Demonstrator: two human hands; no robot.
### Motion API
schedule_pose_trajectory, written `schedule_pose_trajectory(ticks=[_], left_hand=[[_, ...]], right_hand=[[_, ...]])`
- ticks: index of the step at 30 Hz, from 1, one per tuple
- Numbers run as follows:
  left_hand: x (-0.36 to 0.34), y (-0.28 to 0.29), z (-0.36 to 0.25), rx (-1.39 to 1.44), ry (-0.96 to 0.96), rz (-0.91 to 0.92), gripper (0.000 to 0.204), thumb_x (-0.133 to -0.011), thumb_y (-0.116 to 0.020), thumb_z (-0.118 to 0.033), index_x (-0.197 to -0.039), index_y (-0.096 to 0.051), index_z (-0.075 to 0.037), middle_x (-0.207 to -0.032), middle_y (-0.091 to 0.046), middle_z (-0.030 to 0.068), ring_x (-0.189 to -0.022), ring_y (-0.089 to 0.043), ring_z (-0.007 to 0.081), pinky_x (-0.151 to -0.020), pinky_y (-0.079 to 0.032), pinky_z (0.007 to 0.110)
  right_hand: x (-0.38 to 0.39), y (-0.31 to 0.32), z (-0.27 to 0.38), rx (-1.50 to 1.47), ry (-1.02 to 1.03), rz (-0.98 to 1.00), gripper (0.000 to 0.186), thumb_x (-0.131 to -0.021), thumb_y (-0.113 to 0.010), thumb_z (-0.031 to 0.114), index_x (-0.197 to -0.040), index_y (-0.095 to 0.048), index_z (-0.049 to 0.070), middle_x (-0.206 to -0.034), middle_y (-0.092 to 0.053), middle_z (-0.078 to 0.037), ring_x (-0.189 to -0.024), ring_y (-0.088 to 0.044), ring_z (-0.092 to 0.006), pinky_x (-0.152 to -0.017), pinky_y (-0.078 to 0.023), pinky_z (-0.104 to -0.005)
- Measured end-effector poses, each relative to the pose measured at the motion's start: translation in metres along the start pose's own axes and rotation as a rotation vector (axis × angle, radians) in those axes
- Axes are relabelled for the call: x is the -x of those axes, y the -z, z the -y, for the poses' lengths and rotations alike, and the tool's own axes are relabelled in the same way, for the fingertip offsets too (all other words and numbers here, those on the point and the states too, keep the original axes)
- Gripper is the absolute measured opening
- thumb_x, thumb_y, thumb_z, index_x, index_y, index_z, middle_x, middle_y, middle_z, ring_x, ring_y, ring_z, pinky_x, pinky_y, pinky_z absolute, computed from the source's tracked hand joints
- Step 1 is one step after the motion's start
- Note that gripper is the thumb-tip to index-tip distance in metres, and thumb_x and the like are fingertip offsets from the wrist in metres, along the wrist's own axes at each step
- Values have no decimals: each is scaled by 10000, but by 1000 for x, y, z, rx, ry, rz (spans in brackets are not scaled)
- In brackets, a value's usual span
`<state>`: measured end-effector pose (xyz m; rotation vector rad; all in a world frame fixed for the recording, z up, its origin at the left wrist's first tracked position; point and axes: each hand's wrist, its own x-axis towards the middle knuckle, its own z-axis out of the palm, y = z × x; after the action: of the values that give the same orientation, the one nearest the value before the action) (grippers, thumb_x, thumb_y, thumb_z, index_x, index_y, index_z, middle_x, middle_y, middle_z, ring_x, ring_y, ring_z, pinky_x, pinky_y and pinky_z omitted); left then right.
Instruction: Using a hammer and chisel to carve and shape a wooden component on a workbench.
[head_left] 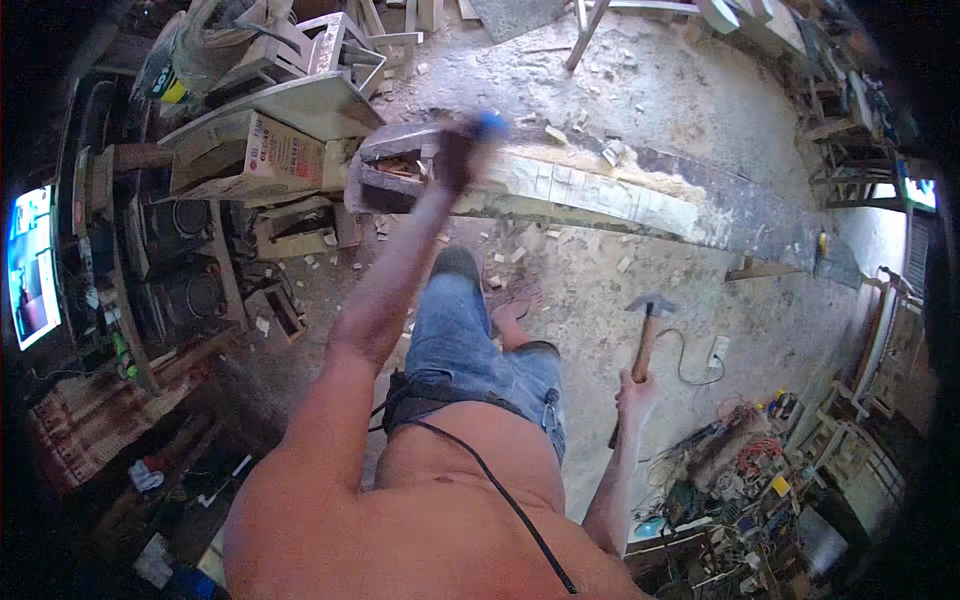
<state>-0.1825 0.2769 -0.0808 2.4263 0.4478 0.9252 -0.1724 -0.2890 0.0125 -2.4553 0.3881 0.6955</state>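
Observation:
My right hand [635, 392] is closed round the wooden handle of a hammer [646, 340], held upright in the view with its grey metal head at the far end. My left hand [458, 160] reaches out over the left part of a long bench [735, 200] and is smeared by motion. A small blue thing [488, 125] shows at its fingers, blurred along with the hand; its kind cannot be made out. Under the left hand, the bench has an open box-like end [390, 195]. A long pale wooden board [600, 195] lies along the bench top.
Wood chips and offcuts [612, 152] lie scattered on bench and floor. A cardboard box [250, 155] stands left, beside wooden frames and shelves. Tools and cables [740, 470] pile up at lower right. A cord [683, 370] runs on the floor. A lit screen [33, 265] is far left.

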Motion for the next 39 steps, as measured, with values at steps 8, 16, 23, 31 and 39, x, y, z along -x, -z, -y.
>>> schedule_pose_trajectory(ticks=[8, 16, 23, 31, 39], left_hand=[[-49, -18, -154, 236, 8, 454, 121, -756, -760, -213, -816, -665, -167, -682, -677, 48, -649, -712, 270, -642, -541, 423], [-59, -7, -87, 322, 182, 403, 158, -702, -770, -200, -748, -619, -203, -650, -636, -5, -612, -670, 234, -568, -444, 370], [-73, -4, -86, 462, 176, 428, 156, -731, -776, -198, -772, -626, -194, -632, -613, 6, -588, -655, 231, -545, -431, 381], [-74, 8, -71, 414, 238, 415, 140, -738, -765, -178, -791, -637, -198, -651, -648, 14, -609, -684, 236, -579, -480, 381], [-84, 2, -73, 491, 243, 361, 151, -706, -784, -169, -760, -644, -165, -658, -639, 44, -586, -649, 277, -529, -445, 388]], right_hand=[[25, -56, 93, -52, -51, 248, 295, -909, -787, 267, -837, -583, 66, -597, -530, 3, -462, -506, -110, -426, -391, -308], [33, -69, 196, -149, -325, 294, 293, -930, -767, 276, -869, -557, 81, -618, -479, 35, -436, -458, -80, -398, -355, -272], [28, -50, 262, -222, -309, 153, 291, -929, -767, 245, -845, -539, 85, -640, -480, 24, -449, -451, -69, -401, -353, -253], [14, 5, 321, -319, -100, -53, 249, -944, -770, 206, -881, -574, 65, -605, -490, 20, -419, -444, -70, -368, -331, -247], [13, 58, 357, -609, 45, -340, 184, -944, -733, 170, -917, -567, 96, -606, -435, 30, -452, -392, -70, -389, -318, -239]])
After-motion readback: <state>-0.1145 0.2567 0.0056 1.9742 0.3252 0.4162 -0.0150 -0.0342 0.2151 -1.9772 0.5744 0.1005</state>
